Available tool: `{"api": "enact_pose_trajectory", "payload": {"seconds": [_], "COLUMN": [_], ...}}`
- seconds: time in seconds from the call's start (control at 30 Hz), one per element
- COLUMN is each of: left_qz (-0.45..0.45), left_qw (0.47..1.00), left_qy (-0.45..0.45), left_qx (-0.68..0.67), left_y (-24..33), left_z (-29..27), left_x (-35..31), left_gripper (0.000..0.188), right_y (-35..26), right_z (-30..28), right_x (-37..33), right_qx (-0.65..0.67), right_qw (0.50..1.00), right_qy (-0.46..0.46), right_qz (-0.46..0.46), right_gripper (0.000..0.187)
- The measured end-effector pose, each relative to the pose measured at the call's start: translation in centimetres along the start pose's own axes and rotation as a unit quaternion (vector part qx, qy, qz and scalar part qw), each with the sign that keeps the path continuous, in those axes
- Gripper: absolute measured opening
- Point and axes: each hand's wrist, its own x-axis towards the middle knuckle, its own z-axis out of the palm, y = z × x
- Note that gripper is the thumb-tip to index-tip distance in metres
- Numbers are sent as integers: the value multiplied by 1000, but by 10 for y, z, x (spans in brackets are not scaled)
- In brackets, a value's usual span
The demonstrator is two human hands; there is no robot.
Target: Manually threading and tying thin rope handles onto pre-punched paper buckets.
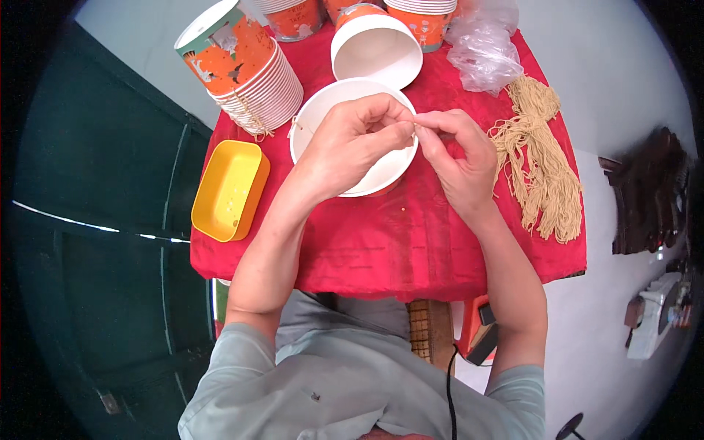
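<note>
My left hand [352,143] and my right hand [456,158] meet over a white paper bucket [312,117] that stands on the red cloth. Both pinch a thin beige string at the bucket's right rim, fingertips touching. The string itself is mostly hidden by my fingers. A short bit of string also shows at the bucket's left rim.
A bundle of beige strings [543,169] lies at the right on the red table [381,242]. A yellow tray [227,189] sits at the left edge. A tilted stack of orange and white buckets [246,70], a lone bucket [378,48] and a clear plastic bag [484,44] are behind.
</note>
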Motion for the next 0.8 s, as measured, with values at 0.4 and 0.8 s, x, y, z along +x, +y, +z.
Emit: {"api": "enact_pose_trajectory", "payload": {"seconds": [0.4,0.8], "left_qz": [-22,-74], "left_qw": [998,993], "left_qy": [-35,-46], "left_qx": [-40,-74], "left_y": [-2,7], "left_z": [-7,-4], "left_x": [1,1], "left_gripper": [23,23], "right_y": [0,0], "right_z": [-5,-8], "right_x": [-3,3], "right_qx": [265,214], "right_qw": [946,973], "right_qy": [-13,-49], "right_qz": [188,67], "right_gripper": [13,9]}}
